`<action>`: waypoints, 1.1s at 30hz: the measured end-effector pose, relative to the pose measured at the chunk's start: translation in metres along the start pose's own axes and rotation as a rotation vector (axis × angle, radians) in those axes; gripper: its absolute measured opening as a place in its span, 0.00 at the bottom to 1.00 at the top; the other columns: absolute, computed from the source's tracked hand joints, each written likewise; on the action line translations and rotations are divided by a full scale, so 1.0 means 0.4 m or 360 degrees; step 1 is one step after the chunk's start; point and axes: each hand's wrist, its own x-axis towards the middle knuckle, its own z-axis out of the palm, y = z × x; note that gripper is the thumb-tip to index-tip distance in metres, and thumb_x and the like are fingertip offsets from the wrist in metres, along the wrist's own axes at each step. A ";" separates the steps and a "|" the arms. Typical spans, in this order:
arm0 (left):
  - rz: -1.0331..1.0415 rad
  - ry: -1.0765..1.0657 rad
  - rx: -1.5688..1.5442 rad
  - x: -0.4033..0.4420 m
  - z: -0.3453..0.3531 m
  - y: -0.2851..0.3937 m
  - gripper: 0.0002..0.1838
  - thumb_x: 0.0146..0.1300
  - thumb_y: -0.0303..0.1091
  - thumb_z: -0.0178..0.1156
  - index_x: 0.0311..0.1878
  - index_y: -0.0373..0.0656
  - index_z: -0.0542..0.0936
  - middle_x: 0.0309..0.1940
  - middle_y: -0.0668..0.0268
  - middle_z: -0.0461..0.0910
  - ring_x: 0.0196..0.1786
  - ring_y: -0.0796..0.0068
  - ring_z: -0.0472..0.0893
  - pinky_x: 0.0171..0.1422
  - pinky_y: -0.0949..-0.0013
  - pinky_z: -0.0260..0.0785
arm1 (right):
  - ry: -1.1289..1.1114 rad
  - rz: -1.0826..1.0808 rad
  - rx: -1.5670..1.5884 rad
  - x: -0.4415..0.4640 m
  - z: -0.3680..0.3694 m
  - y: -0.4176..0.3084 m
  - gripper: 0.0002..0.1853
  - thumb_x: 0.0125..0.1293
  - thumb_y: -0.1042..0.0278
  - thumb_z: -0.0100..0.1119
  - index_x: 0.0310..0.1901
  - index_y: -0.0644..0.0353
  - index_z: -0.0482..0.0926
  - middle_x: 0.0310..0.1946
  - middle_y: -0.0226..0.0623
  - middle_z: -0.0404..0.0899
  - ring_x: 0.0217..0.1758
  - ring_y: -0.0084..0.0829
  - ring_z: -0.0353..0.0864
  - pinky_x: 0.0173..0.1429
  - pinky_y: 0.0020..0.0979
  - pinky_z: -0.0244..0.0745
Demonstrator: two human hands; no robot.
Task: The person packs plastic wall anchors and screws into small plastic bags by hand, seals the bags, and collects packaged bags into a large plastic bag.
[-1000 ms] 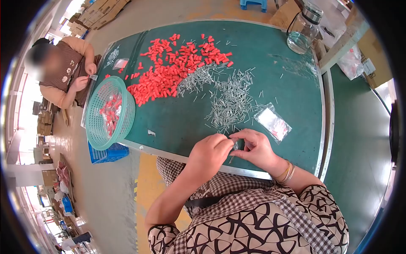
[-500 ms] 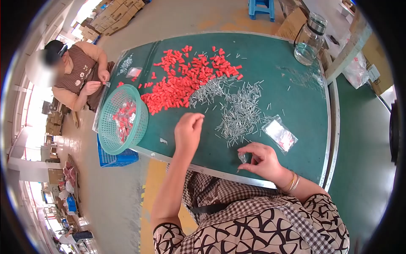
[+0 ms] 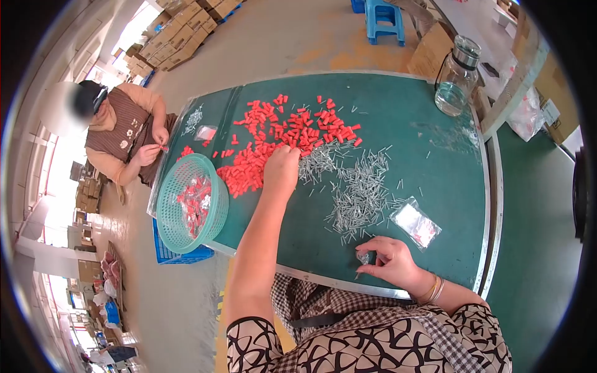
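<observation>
My left hand is over the edge of a heap of small red plastic plugs, its fingers curled down among them. The fingertips are partly hidden, so what they pinch does not show. Near the table's front edge, my right hand holds a small clear plastic bag between thumb and fingers. Beyond that hand lies a spread of silver screws. To its upper right rests a stack of clear zip bags with some red showing through.
A green basket with filled bags stands at the table's left edge, above a blue crate. A glass water bottle is at the far right. A co-worker handles small pieces at the left end.
My left hand has moved forward from bare table onto the red plugs. My right hand still holds the small bag. The whole view has shifted, so the table appears lower.
</observation>
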 end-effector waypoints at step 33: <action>0.0054 0.0198 -0.1404 -0.307 -0.176 0.415 0.10 0.52 0.18 0.68 0.37 0.38 0.82 0.34 0.61 0.83 0.37 0.68 0.83 0.41 0.69 0.76 | 0.0192 0.0124 0.0145 -0.004 0.003 0.013 0.23 0.50 0.71 0.76 0.49 0.58 0.81 0.37 0.28 0.81 0.23 0.13 0.67 0.26 0.18 0.67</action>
